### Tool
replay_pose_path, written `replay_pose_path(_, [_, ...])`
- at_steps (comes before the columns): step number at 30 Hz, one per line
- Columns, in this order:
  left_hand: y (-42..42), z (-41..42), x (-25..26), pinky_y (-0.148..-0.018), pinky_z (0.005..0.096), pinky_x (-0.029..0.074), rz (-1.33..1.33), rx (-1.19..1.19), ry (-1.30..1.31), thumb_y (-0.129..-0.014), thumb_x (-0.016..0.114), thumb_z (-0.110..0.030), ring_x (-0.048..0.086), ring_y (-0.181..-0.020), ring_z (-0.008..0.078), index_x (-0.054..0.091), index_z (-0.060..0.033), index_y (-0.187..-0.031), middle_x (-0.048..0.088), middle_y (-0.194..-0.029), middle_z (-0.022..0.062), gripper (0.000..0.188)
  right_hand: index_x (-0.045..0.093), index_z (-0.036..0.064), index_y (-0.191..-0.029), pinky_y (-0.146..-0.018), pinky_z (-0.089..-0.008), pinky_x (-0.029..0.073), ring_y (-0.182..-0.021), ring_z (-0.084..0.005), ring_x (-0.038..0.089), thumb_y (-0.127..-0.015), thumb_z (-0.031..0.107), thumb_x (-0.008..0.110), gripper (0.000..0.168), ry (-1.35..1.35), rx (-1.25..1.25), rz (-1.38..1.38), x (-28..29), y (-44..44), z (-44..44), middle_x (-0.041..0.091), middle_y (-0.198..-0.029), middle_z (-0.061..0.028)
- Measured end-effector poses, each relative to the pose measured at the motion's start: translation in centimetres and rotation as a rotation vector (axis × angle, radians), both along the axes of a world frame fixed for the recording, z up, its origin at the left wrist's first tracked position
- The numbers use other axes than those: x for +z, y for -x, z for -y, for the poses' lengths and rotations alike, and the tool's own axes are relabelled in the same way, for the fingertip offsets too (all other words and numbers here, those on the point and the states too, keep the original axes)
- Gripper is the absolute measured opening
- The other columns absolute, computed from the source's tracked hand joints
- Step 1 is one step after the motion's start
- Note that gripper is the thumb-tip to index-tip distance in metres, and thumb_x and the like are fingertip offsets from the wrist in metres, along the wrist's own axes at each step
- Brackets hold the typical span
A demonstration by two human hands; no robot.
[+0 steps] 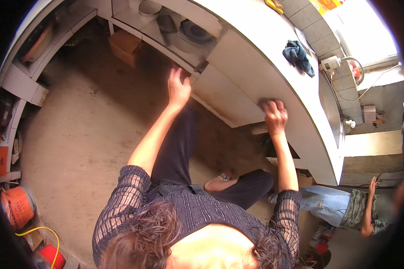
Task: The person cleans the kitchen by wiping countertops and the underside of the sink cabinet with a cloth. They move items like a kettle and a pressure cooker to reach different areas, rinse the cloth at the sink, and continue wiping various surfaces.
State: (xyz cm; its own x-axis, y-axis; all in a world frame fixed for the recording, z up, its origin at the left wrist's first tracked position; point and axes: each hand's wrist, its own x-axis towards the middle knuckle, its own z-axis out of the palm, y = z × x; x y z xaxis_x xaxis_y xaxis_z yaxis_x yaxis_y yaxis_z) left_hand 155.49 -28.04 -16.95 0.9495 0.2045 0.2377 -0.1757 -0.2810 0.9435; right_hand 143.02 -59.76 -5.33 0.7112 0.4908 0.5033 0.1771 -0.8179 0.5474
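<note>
My right hand (276,119) is closed on a small dark pad (264,102), partly hidden by the fingers, and presses it to the white tiled side (242,79) of the counter. The pad is slightly blurred. Brown stains mark the lower part of that side. My left hand (179,89) is held out near the lower edge of the shelf opening, thumb and fingers apart, with nothing seen in it. A faint reddish blur lies just beyond its fingertips, and I cannot tell what it is.
A dark teal cloth (298,57) lies on the white countertop (276,40). White bowls (148,11) stand in the shelf opening, with a cardboard box (125,45) below. An orange bucket (18,206) is at the left. A person (360,205) is at the right.
</note>
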Motion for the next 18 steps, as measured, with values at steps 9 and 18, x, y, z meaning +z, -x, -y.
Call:
replay_pose_path(9, [-7.0, 3.2, 1.2, -0.095, 0.0442, 0.041, 0.148, 0.103, 0.039, -0.077, 0.065, -0.015, 0.051, -0.112, 0.0428, 0.06, 0.0042, -0.11, 0.05, -0.123, 0.0313, 0.039, 0.064, 0.01, -0.079, -0.055, -0.0317, 0.054, -0.088, -0.0192, 0.059, -0.07, 0.005, 0.063, 0.011, 0.047, 0.237, -0.165, -3.0, -12.2, -9.6, 0.054, -0.088, 0.0002])
replay_pose_path(18, [-8.5, -0.1, -0.7, -0.095, 0.0447, 0.042, -0.009, 0.175, 0.038, -0.074, 0.062, -0.009, 0.056, -0.105, 0.0433, 0.064, 0.0071, -0.103, 0.054, -0.12, 0.0314, 0.033, 0.07, 0.013, -0.082, -0.07, -0.0352, 0.052, -0.086, -0.0252, 0.06, -0.059, 0.0, 0.06, 0.028, -0.016, -0.021, -0.043, 0.2, -1.5, -2.8, 0.061, -0.085, -0.0017])
